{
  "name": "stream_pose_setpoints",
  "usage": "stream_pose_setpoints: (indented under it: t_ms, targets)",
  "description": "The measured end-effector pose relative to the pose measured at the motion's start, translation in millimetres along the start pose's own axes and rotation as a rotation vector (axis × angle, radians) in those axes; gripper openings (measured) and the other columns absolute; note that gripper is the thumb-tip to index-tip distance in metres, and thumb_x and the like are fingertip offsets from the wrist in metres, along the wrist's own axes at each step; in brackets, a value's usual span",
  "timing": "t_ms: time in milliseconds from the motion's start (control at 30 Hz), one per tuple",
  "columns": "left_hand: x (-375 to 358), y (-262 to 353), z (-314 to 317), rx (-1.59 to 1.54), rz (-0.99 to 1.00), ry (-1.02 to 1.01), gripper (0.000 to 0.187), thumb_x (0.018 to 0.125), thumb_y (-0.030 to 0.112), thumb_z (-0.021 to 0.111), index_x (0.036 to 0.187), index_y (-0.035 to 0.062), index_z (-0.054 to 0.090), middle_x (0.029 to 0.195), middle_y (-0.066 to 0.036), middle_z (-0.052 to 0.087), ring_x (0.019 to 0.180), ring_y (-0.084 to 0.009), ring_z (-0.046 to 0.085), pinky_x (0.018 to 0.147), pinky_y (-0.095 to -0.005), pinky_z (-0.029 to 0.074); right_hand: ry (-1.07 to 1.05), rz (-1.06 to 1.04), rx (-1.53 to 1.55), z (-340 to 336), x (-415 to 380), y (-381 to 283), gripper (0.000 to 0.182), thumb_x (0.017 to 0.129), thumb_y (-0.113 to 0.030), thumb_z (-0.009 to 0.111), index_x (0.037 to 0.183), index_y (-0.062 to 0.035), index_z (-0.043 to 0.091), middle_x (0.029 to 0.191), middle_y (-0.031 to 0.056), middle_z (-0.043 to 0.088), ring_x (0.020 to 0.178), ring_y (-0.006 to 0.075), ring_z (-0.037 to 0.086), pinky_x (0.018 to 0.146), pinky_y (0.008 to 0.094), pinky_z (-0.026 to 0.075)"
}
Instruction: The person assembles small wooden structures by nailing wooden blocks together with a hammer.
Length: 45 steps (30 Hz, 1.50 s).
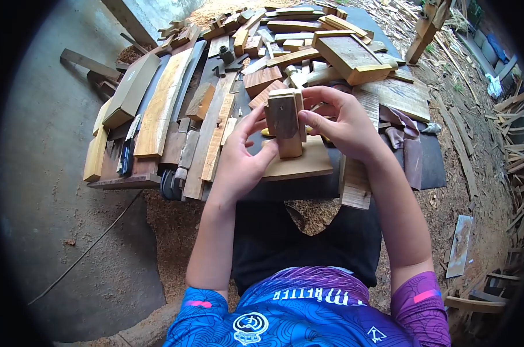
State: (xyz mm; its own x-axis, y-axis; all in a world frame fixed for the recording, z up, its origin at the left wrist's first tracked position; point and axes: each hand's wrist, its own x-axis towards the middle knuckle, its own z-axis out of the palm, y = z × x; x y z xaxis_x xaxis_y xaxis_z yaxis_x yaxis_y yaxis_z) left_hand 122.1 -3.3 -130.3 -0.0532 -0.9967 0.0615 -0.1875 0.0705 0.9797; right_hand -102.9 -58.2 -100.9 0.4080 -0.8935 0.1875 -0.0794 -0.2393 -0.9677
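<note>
A small upright wooden block (284, 124), dark on its near face with paler strips along its top and right side, stands between my hands over a flat light board (308, 160). My left hand (245, 156) closes on the block's left side, the thumb near its lower edge. My right hand (343, 122) grips the pale strip on the right with thumb and fingers. Something yellow shows behind the block, mostly hidden. Reddish-brown blocks (262, 81) lie just beyond it.
Wood offcuts crowd the bench. A box-like wooden piece (354, 53) lies at back right, a cloth (411, 141) at the right edge. A blue-and-black cutter (127, 151) and long planks (165, 104) are on the left. Wood scraps and sawdust cover the ground at right.
</note>
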Motion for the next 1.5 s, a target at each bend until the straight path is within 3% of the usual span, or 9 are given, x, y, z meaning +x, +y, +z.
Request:
stream_pose_setpoints:
  t_ms: [267,400,467,500,600,867,1000,1133,1500]
  targets:
    - [-0.7,-9.0,5.4,-0.434,0.101,-0.186,0.079,0.084,-0.002,0.074,0.154,0.0011,0.039,0.139,-0.012,0.056,0.124,-0.0239,0.062,0.106,-0.0389,0.053,-0.061,-0.122,-0.104,0.7,-5.6,-1.6,0.038,0.094,-0.011,0.072,0.13,-0.0003,0.063,0.111,0.0097,0.071,0.101,0.0202,0.071,0.083,0.0321,0.058]
    - [-23.2,13.8,4.2,-0.055,0.251,0.023,0.075,0.078,-0.007,0.081,0.146,-0.0023,0.048,0.132,-0.01,0.057,0.123,-0.0232,0.063,0.105,-0.0391,0.057,-0.145,-0.057,-0.129,3.6,-16.2,-10.2,0.046,0.093,-0.004,0.063,0.138,-0.0013,0.054,0.124,0.0119,0.067,0.109,0.0219,0.069,0.088,0.034,0.058]
    - [-31.6,26.0,-4.2,0.265,0.404,0.028,0.067,0.079,-0.006,0.081,0.141,-0.0028,0.054,0.131,-0.009,0.055,0.121,-0.023,0.063,0.106,-0.0395,0.057,-0.187,-0.096,-0.096,7.3,-27.6,-19.6,0.057,0.087,-0.004,0.068,0.141,-0.0031,0.051,0.131,0.0133,0.063,0.118,0.0247,0.066,0.096,0.0381,0.056]
    - [-32.4,27.6,-6.8,0.333,0.523,0.057,0.065,0.07,-0.003,0.078,0.132,-0.002,0.061,0.12,-0.015,0.06,0.105,-0.0303,0.068,0.085,-0.0385,0.06,-0.185,-0.092,-0.097,10.3,-34.0,-25.3,0.057,0.087,-0.004,0.068,0.141,-0.0031,0.051,0.131,0.0133,0.063,0.118,0.0247,0.066,0.096,0.0381,0.056]
    - [-48.5,59.9,-7.8,0.501,0.624,-0.051,0.064,0.07,-0.003,0.077,0.132,-0.0016,0.062,0.119,-0.016,0.06,0.105,-0.0322,0.068,0.085,-0.0402,0.058,-0.176,-0.337,-0.208,22.2,-48.6,-36.4,0.078,0.072,-0.009,0.087,0.141,-0.0055,0.05,0.134,0.0142,0.061,0.127,0.029,0.06,0.106,0.0411,0.049]
    - [-78.5,93.2,-3.4,0.124,0.363,-0.245,0.06,0.078,0.006,0.075,0.136,-0.0031,0.061,0.113,-0.015,0.06,0.108,-0.027,0.062,0.094,-0.037,0.049,-0.071,-0.282,-0.067,21.9,-90.1,-45.0,0.083,0.067,-0.017,0.095,0.137,-0.0049,0.053,0.132,0.0129,0.061,0.125,0.028,0.061,0.104,0.0375,0.049]
    - [-88.5,102.0,7.7,-0.16,0.106,-0.189,0.032,0.091,0.011,0.079,0.118,-0.003,0.067,0.099,-0.007,0.065,0.092,-0.0124,0.068,0.083,-0.0246,0.054,-0.166,-0.102,0.389,25.9,-109.6,-43.9,0.087,0.073,-0.023,0.095,0.142,-0.0015,0.047,0.133,0.0098,0.059,0.126,0.0183,0.057,0.106,0.0343,0.045]
    - [-94.6,107.2,13.6,-0.353,-0.022,-0.219,0.027,0.091,0.011,0.081,0.109,-0.0017,0.065,0.097,-0.004,0.068,0.092,-0.0101,0.069,0.082,-0.0237,0.055,-0.198,-0.002,0.59,31.7,-129.2,-49.8,0.084,0.08,-0.025,0.091,0.142,-0.0027,0.04,0.128,0.0074,0.056,0.123,0.016,0.054,0.106,0.0332,0.043]
    - [-95.3,95.2,21.3,-0.413,-0.115,-0.314,0.026,0.094,0.012,0.078,0.108,-0.0003,0.06,0.098,-0.004,0.069,0.092,-0.0074,0.067,0.083,-0.0237,0.054,-0.127,0.045,0.472,28.4,-146.5,-49.8,0.086,0.078,-0.021,0.092,0.143,-0.0027,0.038,0.13,0.0078,0.055,0.124,0.0154,0.053,0.106,0.0327,0.042]
